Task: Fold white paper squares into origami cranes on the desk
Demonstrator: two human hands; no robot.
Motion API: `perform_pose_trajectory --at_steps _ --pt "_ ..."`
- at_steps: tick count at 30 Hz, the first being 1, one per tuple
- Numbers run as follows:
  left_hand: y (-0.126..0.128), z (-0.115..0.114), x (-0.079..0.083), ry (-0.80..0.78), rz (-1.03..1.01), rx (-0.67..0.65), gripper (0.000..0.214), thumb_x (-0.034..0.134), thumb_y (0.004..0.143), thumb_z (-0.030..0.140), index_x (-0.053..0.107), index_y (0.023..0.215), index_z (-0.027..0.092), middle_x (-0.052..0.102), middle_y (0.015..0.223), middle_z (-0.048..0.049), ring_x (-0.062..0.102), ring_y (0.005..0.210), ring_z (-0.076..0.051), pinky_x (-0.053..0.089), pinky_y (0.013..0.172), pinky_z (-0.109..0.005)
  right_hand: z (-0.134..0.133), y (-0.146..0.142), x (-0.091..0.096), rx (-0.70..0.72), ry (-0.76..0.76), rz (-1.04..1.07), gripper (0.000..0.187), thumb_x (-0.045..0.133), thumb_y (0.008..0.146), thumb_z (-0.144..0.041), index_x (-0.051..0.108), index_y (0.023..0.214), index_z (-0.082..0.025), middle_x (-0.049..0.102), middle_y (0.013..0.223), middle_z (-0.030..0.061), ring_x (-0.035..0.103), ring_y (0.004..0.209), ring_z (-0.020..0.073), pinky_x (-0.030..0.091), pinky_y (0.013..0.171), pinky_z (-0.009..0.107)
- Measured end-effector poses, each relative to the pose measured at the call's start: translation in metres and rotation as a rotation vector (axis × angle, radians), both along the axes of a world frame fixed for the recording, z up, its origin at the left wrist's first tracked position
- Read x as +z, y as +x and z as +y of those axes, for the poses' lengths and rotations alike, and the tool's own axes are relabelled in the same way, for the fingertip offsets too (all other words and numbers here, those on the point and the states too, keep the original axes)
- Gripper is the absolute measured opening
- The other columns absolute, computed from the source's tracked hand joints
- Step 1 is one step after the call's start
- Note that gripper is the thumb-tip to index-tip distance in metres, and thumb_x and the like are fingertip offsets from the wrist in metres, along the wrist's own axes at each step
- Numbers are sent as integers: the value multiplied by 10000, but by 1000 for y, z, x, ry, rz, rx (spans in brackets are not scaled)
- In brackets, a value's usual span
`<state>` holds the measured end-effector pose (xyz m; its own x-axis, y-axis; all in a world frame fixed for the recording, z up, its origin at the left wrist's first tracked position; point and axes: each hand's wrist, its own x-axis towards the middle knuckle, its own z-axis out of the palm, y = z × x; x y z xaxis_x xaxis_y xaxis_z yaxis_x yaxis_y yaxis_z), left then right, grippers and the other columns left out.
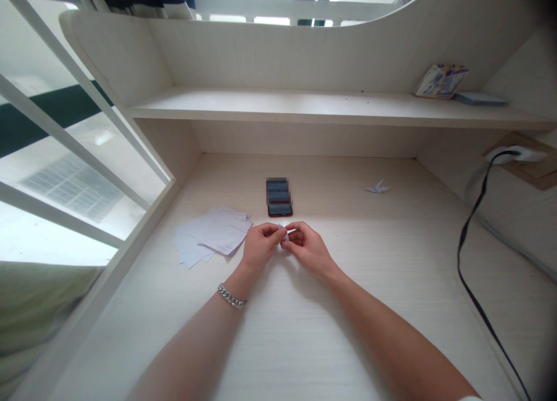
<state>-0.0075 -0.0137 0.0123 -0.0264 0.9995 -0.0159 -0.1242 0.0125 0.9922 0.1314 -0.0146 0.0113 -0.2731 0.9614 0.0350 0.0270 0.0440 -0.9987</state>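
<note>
left hand (261,243) and right hand (308,246) together, fingertips pinching a small white paper piece (286,236) just nearside of the phone (279,209), looks mid-fold, next move probably calls for a steady left pinch while right fingers crease.

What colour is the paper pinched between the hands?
The pinched paper is white, seen in the head view.

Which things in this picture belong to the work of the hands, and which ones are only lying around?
In the work:
small paper, held by left hand and right hand
sheets, probably

Apparently just lying around:
phone
folded paper, perhaps related
box
</note>
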Motion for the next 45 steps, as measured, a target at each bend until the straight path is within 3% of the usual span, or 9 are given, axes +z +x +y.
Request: perform_pose_trajectory --at_steps 13,19,26,33,39,45 --pt "2 0 -2 -7 -43 -30 226 705 659 331 613 629 127 586 540 -4 514 496 -105 392 500 -228 2 0 5 14 -46 79 334 706 656 -258 514 924 -201 586 574 -45 601 578 147 451 569 269" --pt "1 0 2 -29 -62 0 212 721 642 327 661 657 124 626 600 -21 520 546 -106 384 528 -224 5 4 2 -12 -39 69 321 700 669 -369 564 886 -175 646 719 35 614 664 172 475 587 291" --pt "-2 2 1 -28 -159 -75 216 717 656 323 681 742 129 646 714 -41 545 651 -119 421 636 -245 0 1 7 -115 79 69 297 668 721 -355 543 938 -194 633 711 22 596 661 158 463 619 284" --pt "-9 2 5 -91 -263 -175 269 677 698 383 668 753 120 626 730 -55 555 677 -135 432 640 -259 2 1 4 -52 5 138 289 649 719 -422 597 879 -186 639 751 37 605 687 171 468 568 282" --pt "-10 1 10 -116 -284 -248 270 671 705 386 667 761 121 602 711 -43 525 642 -119 433 634 -258 2 1 3 -22 -6 140 217 665 708 -337 600 845 -182 641 736 29 598 659 154 463 554 264" --pt "-7 1 7 -101 -160 -221 308 671 687 423 679 783 131 622 736 -53 535 665 -131 430 622 -242 1 -1 4 -150 75 24 156 644 699 -279 598 811 -180 641 774 40 598 693 165 470 589 267"
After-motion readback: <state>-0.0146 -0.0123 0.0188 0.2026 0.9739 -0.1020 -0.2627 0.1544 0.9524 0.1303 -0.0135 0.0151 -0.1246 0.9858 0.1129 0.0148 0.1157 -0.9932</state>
